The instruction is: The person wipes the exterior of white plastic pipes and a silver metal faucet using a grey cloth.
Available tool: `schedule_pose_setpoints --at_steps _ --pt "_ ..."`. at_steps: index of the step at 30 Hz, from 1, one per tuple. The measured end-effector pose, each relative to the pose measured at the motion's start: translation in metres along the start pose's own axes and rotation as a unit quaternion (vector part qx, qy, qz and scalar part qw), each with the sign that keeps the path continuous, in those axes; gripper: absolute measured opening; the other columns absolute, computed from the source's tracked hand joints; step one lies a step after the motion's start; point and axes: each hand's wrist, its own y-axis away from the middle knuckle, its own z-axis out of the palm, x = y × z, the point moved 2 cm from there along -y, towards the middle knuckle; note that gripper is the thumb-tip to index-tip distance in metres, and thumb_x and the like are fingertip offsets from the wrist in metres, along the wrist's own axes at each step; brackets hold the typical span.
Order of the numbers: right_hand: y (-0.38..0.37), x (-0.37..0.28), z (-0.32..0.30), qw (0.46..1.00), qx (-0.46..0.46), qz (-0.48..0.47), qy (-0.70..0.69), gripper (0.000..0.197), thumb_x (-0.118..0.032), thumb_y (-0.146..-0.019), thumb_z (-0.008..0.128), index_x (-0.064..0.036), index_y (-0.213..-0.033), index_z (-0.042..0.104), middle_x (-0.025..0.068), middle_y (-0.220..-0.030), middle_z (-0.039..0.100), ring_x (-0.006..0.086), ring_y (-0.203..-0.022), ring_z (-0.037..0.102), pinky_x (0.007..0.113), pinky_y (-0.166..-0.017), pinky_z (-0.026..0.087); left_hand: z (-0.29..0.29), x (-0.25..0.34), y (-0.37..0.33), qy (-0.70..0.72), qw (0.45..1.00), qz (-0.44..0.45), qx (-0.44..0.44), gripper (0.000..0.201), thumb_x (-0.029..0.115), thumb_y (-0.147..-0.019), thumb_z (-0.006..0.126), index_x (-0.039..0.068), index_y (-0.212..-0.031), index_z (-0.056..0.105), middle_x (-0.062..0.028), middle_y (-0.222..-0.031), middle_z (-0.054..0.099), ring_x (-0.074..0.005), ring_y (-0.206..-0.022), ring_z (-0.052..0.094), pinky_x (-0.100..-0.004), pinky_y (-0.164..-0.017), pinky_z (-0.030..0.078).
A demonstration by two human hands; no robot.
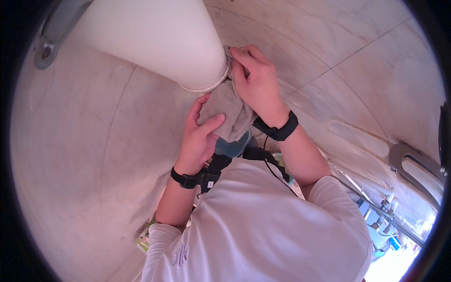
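Note:
A grey-brown cloth (224, 109) hangs bunched between my two hands, just below the lower end of a white, rounded, column-like fixture (159, 40). My left hand (199, 129) grips the cloth's lower left part, thumb on top and fingers behind it. Higher up, my right hand (257, 77) pinches the upper part of the cloth against the rim of the white fixture. Each wrist wears a black strap. The fingertips of my right hand are partly hidden by folds of cloth.
Marbled tiles (80, 127) surround the fixture. A grey metal bracket (47, 44) is at the upper left. On the right stand a grey curved handle (413, 164) and metal pipes with a valve (387, 207). Beneath the cloth is a bluish container (232, 146).

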Motion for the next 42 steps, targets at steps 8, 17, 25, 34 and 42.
schedule_pose_setpoints --at_steps 8,17,25,34,42 --pt "0.004 -0.002 -0.014 0.991 -0.092 -0.086 0.053 0.033 -0.001 -0.077 0.060 -0.0014 -0.110 0.064 0.0147 -0.101 0.060 0.0343 -0.088 0.063 0.042 -0.074 0.054 -0.011 -0.005 0.004 -0.081 0.997 -0.010 -0.010 0.062 -0.005 -0.083 0.072 -0.001 -0.138 0.044 -0.0124 -0.128 0.059 -0.0198 -0.118 0.059 -0.0352 -0.099 0.050" --pt "0.001 -0.002 -0.013 0.978 -0.136 -0.132 0.087 0.033 -0.001 -0.073 0.060 -0.0015 -0.107 0.063 0.0096 -0.104 0.058 0.0282 -0.092 0.062 0.038 -0.077 0.055 0.005 -0.002 0.009 -0.094 0.995 -0.008 0.007 0.061 -0.002 -0.086 0.071 -0.002 -0.140 0.043 -0.0118 -0.128 0.059 -0.0188 -0.113 0.062 -0.0332 -0.095 0.052" --pt "-0.010 0.006 -0.010 0.978 -0.113 -0.165 0.063 0.032 -0.002 -0.073 0.060 0.0001 -0.104 0.063 0.0098 -0.103 0.058 0.0278 -0.089 0.061 0.037 -0.077 0.054 0.012 -0.003 0.009 -0.092 0.993 0.000 0.067 0.053 -0.004 -0.088 0.068 -0.004 -0.137 0.047 -0.0122 -0.129 0.059 -0.0187 -0.110 0.063 -0.0328 -0.094 0.053" --pt "0.018 -0.018 -0.010 0.963 -0.125 -0.192 0.145 0.032 -0.006 -0.073 0.061 0.0045 -0.103 0.063 0.0089 -0.101 0.055 0.0223 -0.079 0.060 0.031 -0.066 0.054 -0.012 0.018 0.026 -0.215 0.975 0.031 0.050 0.053 -0.005 -0.082 0.071 -0.004 -0.132 0.054 -0.0107 -0.117 0.066 -0.0169 -0.105 0.064 -0.0310 -0.094 0.050" --pt "0.030 -0.031 0.003 0.964 -0.136 -0.195 0.115 0.038 -0.010 -0.072 0.061 0.0059 -0.107 0.063 0.0099 -0.107 0.055 0.0222 -0.079 0.058 0.031 -0.066 0.054 -0.030 0.031 0.028 -0.193 0.980 0.027 0.047 0.049 -0.004 -0.081 0.071 -0.006 -0.128 0.057 -0.0115 -0.117 0.066 -0.0178 -0.105 0.064 -0.0312 -0.095 0.050"
